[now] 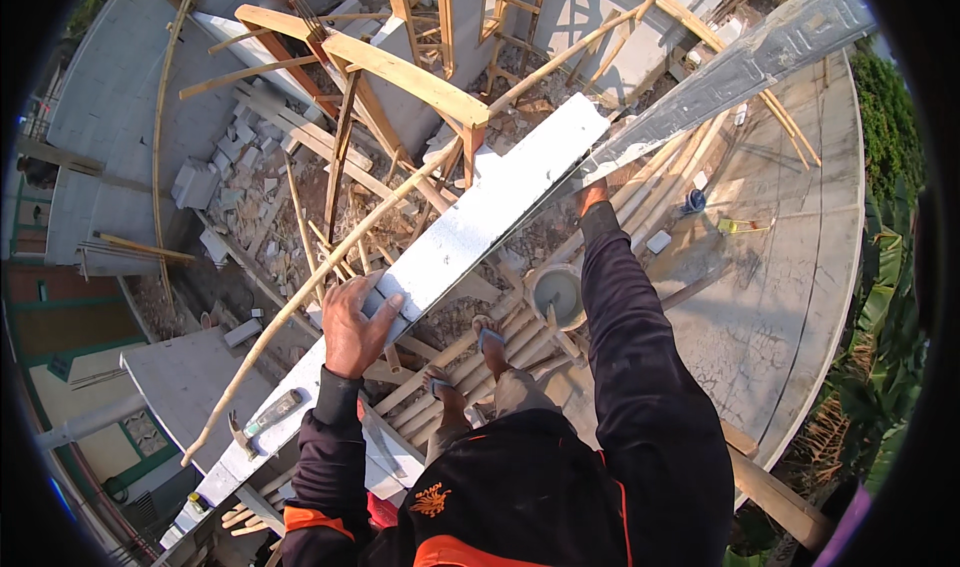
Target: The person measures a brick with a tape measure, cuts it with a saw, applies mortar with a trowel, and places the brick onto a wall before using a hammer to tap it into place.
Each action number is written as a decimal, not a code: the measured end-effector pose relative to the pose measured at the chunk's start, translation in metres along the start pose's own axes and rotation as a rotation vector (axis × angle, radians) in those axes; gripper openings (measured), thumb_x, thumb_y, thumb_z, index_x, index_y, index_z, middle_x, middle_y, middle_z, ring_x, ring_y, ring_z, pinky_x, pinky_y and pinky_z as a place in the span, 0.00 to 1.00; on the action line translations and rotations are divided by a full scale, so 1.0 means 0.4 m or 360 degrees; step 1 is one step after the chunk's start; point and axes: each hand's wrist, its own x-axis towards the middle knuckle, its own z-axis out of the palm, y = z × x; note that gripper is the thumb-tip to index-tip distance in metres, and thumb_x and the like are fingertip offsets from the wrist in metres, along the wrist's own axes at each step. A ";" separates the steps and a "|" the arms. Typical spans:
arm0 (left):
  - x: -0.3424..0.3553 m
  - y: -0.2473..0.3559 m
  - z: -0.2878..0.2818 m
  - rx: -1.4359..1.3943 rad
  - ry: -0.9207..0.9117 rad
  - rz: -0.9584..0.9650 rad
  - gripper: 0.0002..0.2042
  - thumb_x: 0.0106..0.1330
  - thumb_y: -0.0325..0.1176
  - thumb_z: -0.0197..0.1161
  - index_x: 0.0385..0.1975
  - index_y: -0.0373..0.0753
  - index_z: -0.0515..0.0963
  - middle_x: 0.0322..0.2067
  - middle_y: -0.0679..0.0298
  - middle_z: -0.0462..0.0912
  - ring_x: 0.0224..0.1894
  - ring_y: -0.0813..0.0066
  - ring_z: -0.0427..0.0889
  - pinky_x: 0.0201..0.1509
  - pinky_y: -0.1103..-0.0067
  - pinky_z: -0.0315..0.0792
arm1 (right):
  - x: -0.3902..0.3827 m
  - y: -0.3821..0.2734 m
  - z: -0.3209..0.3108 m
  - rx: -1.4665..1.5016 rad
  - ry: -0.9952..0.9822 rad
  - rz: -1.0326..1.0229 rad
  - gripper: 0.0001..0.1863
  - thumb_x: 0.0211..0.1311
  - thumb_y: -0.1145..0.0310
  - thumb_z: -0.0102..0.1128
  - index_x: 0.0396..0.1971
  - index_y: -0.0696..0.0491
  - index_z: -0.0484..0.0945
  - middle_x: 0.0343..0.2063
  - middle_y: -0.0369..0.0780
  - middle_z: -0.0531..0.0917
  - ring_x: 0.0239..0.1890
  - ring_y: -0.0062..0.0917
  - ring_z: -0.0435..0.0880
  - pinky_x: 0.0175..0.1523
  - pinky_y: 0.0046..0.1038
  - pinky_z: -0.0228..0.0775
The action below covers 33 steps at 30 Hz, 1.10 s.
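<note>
I stand on bamboo poles (520, 342) beside the top of a white block wall (470, 232) that runs from lower left to upper right. My left hand (355, 329) lies flat on the wall top with its fingers spread and holds nothing. My right hand (592, 195) is stretched forward and grips the near end of a long grey metal straightedge (745, 65), which reaches away to the upper right. The straightedge's near end meets the far end of the wall top.
A round bucket of grey mortar (557, 295) sits by my feet. A hammer (240, 433) and a small cylindrical tool (272, 413) lie on the wall top lower left. A bamboo and timber frame (410, 77) stands over rubble below. A concrete slab (790, 257) spreads to the right.
</note>
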 end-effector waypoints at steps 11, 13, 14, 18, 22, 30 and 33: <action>0.004 0.009 -0.003 -0.0022 -0.0004 0.0008 0.24 0.60 0.47 0.72 0.49 0.34 0.84 0.42 0.50 0.87 0.50 0.52 0.82 0.64 0.63 0.65 | -0.115 -0.024 0.119 -0.0260 0.0072 -0.0173 0.27 0.67 0.48 0.53 0.59 0.50 0.75 0.52 0.38 0.79 0.53 0.32 0.77 0.57 0.40 0.69; 0.003 0.007 -0.002 0.0007 -0.0010 -0.0002 0.24 0.60 0.46 0.72 0.49 0.34 0.84 0.42 0.49 0.86 0.50 0.52 0.82 0.64 0.62 0.65 | -0.094 -0.016 0.097 -0.0228 0.0106 -0.0171 0.27 0.67 0.48 0.52 0.58 0.50 0.75 0.52 0.39 0.79 0.53 0.33 0.76 0.57 0.40 0.68; 0.003 0.006 -0.001 0.0000 -0.0013 0.0000 0.24 0.60 0.46 0.72 0.49 0.34 0.84 0.42 0.49 0.86 0.51 0.52 0.82 0.64 0.62 0.65 | -0.086 -0.013 0.088 -0.0225 0.0129 -0.0156 0.27 0.67 0.48 0.52 0.58 0.50 0.75 0.52 0.39 0.79 0.53 0.33 0.76 0.57 0.40 0.68; 0.004 0.002 0.001 0.0020 -0.0002 0.0000 0.24 0.60 0.46 0.72 0.49 0.34 0.84 0.43 0.49 0.86 0.51 0.51 0.82 0.64 0.62 0.65 | -0.078 -0.010 0.074 -0.0299 0.0214 -0.0160 0.26 0.67 0.49 0.51 0.56 0.52 0.76 0.52 0.40 0.79 0.52 0.33 0.77 0.57 0.41 0.69; 0.008 0.002 -0.002 -0.0001 -0.0063 -0.0044 0.24 0.60 0.46 0.72 0.49 0.34 0.84 0.43 0.50 0.86 0.52 0.51 0.82 0.65 0.62 0.65 | -0.096 -0.021 0.096 -0.0299 0.0180 -0.0117 0.25 0.67 0.50 0.51 0.56 0.53 0.77 0.50 0.40 0.80 0.50 0.33 0.78 0.55 0.41 0.70; 0.010 -0.002 -0.003 -0.0032 -0.0090 -0.0058 0.24 0.59 0.46 0.72 0.49 0.35 0.84 0.45 0.50 0.86 0.52 0.49 0.81 0.63 0.62 0.66 | -0.105 -0.034 0.104 -0.0296 0.0294 -0.0111 0.23 0.64 0.54 0.59 0.55 0.51 0.77 0.45 0.39 0.83 0.44 0.31 0.81 0.45 0.41 0.74; 0.013 -0.005 -0.004 -0.0022 -0.0083 -0.0007 0.24 0.59 0.46 0.72 0.50 0.35 0.83 0.46 0.50 0.86 0.52 0.49 0.81 0.62 0.61 0.68 | -0.090 -0.032 0.082 -0.0300 0.0238 -0.0133 0.23 0.65 0.58 0.60 0.57 0.52 0.77 0.48 0.38 0.84 0.46 0.31 0.84 0.48 0.38 0.77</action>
